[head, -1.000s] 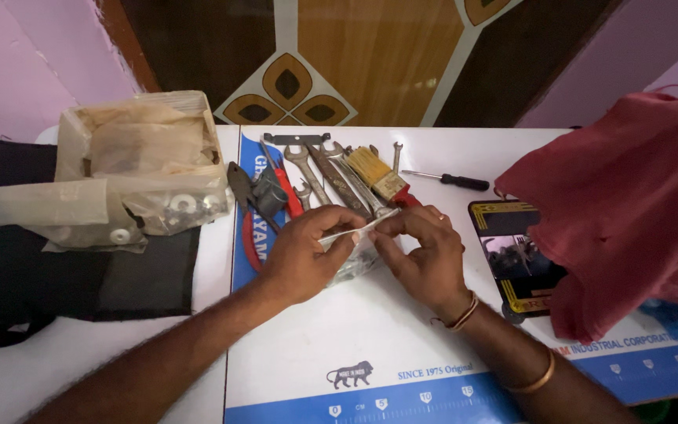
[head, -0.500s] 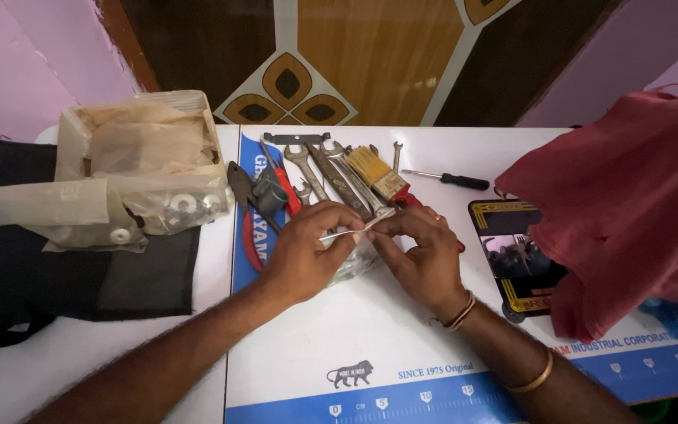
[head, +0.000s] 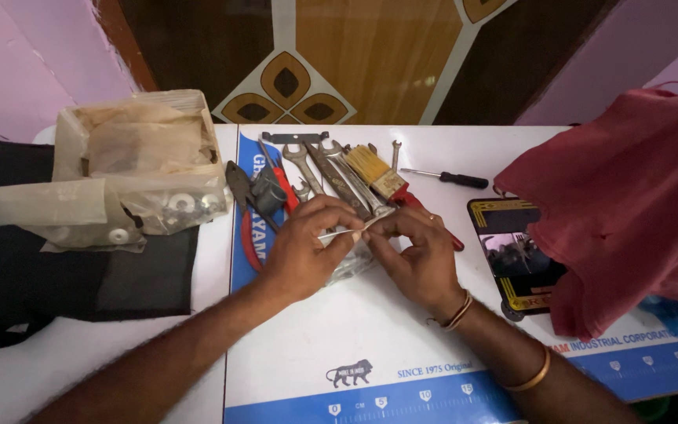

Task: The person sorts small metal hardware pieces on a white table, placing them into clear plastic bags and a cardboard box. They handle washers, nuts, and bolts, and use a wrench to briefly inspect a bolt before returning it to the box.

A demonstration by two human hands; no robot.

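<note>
My left hand (head: 304, 250) and my right hand (head: 417, 255) meet over the middle of the white table (head: 402, 338). Both pinch the top edge of a small clear plastic bag (head: 352, 262), stretched between the fingertips. What the bag holds is hidden by my fingers. Just beyond my hands lies a row of tools: several wrenches (head: 325, 171), a paint brush (head: 377, 173), red-handled pliers (head: 264, 191) and a small screwdriver (head: 449, 178).
A cardboard box wrapped in clear plastic (head: 131, 169) with washers sits at the left on a black cloth (head: 33, 267). A red cloth (head: 629, 196) covers the right side, next to a framed picture (head: 515, 255). A printed white and blue mat (head: 464, 377) covers the table.
My hands have lifted the bag's top edge slightly and drawn it tighter between the fingertips. Nothing else on the table has moved.
</note>
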